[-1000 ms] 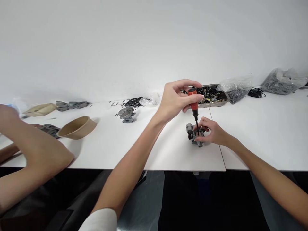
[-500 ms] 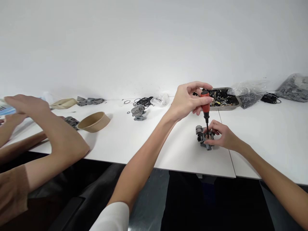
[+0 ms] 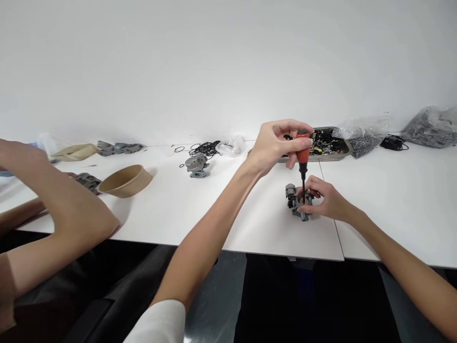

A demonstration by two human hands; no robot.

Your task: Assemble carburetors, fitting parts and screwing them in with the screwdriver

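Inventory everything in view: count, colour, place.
Red-handled screwdriver: one, red and black, right of centre.
Grey metal-looking housings: two, grey, beneath the screwdriver and further left.
Shallow metal tray, filled: one, silver, behind the screwdriver.
Clear plastic bags: several, clear, flanking the tray.
Black cord bundle: one, black, between right-hand bags.
Thin black rings: many, black, left of the tray.
Round tan container: one, tan, left of centre.
Folded beige piece: one, beige, far left.
Loose grey pieces: several, grey, far left.
White table: one, white, beneath the items.
Co-worker arms: at least two, bare, left edge.
Left hand: one, bare, holding the screwdriver.
Right hand: one, bare, gripping the nearer housing.
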